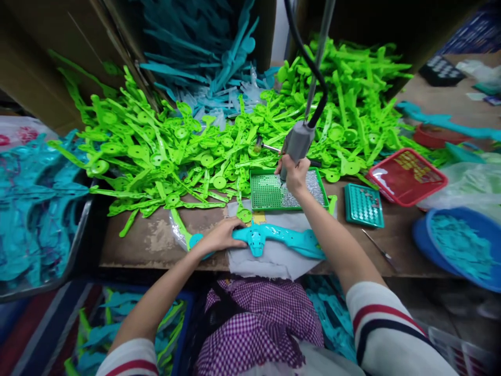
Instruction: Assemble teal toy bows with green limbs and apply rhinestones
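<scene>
My right hand [295,171] is wrapped round a grey electric screwdriver [299,140], which hangs from a rod with a black cable. Its tip points down into a green tray [260,207] of small silver screws [291,197]. My left hand [224,235] grips the left end of a long turquoise plastic part [279,233], its fingertips partly hidden. That part lies on a grey cloth [256,265] at the table's front edge, and my right forearm passes above its right end. Beside my left wrist is a second piece with a round turquoise end [195,240].
Bright green plastic parts [188,151] are heaped behind the tray. To the right are a teal tray [364,206], a red tray [407,175], a thin metal tool [378,245] and a blue bowl [430,250]. A bin [74,261] of turquoise parts stands at left.
</scene>
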Demonstrator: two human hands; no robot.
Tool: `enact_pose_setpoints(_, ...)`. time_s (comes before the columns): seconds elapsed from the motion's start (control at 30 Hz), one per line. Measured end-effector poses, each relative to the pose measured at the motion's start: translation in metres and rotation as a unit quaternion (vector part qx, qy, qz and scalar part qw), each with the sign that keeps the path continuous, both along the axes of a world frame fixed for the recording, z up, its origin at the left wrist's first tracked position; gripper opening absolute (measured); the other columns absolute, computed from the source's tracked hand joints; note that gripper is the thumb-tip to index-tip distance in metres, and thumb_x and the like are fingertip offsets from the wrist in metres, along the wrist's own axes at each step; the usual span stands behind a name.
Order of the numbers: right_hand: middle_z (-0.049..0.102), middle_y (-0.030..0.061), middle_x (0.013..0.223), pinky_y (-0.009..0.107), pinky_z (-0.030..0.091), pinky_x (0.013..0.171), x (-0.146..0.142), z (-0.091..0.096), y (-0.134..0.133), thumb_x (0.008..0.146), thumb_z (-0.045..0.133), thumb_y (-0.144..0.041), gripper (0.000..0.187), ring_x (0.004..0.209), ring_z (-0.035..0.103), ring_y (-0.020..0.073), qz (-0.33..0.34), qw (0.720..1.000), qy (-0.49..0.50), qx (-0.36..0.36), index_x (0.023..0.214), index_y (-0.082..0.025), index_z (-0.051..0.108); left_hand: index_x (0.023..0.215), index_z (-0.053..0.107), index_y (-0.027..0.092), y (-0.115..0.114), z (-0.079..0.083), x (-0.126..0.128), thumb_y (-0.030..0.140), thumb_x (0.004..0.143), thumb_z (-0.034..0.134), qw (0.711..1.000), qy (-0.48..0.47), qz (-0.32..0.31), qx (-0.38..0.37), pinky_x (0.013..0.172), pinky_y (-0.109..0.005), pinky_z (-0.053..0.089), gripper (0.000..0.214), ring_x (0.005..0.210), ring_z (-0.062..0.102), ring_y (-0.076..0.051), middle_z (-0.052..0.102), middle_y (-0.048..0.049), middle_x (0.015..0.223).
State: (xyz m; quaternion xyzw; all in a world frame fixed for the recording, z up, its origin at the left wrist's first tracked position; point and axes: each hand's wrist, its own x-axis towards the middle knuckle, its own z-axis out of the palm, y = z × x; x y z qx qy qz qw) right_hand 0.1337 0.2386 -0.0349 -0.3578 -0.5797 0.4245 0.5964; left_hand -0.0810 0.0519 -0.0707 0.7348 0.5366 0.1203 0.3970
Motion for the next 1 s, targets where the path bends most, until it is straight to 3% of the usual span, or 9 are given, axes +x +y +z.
enact_pose_setpoints(0.2,0.052,-0.0045,0.054,0.031,0.043,0.045,0.004,-0.021,0.008,0.078,0.061,-0.078,0.054,0.044,0.054,0.0128,-0.026,0.999,-0.012,0.02,0.08,-0.025,0.058,0.116,0.067,0.021,0.0,-0.003,0.0,0.039,0.072,0.088,1.0,-0.006,-0.003,-0.008,0.093,-0.041,0.052,0.052,0.105,0.067,-0.028,0.071,-0.0077,0.114)
enact_pose_setpoints(0.73,0.05,-0.0042,0.056,0.03,0.042,0.047,0.002,-0.031,0.01,0.084,0.057,-0.074,0.049,0.046,0.053,0.0123,-0.025,0.999,-0.011,0.033,0.081,-0.025,0.057,0.117,0.066,0.022,-0.001,0.001,0.0,0.038,0.073,0.088,1.0,0.012,-0.007,-0.009,0.099,-0.045,0.051,0.052,0.112,0.065,-0.03,0.069,-0.0081,0.119)
enact_pose_setpoints(0.87,0.05,-0.0041,0.057,0.031,0.044,0.047,0.003,-0.026,0.009,0.083,0.053,-0.079,0.054,0.046,0.053,0.0124,-0.038,0.998,-0.026,0.03,0.084,-0.025,0.058,0.117,0.066,0.023,-0.001,0.0,-0.001,0.039,0.074,0.087,1.0,0.01,-0.008,-0.007,0.099,-0.044,0.051,0.051,0.112,0.065,-0.029,0.069,-0.0075,0.119)
enact_pose_setpoints(1.0,0.05,-0.0031,0.059,0.03,0.044,0.047,0.01,-0.005,0.002,0.083,0.054,-0.08,0.057,0.046,0.054,0.0122,-0.036,0.998,-0.007,0.05,0.085,-0.024,0.061,0.12,0.066,0.022,-0.001,0.0,0.0,0.04,0.075,0.087,1.0,0.011,-0.016,-0.002,0.1,-0.044,0.051,0.054,0.113,0.065,-0.03,0.069,-0.0085,0.121)
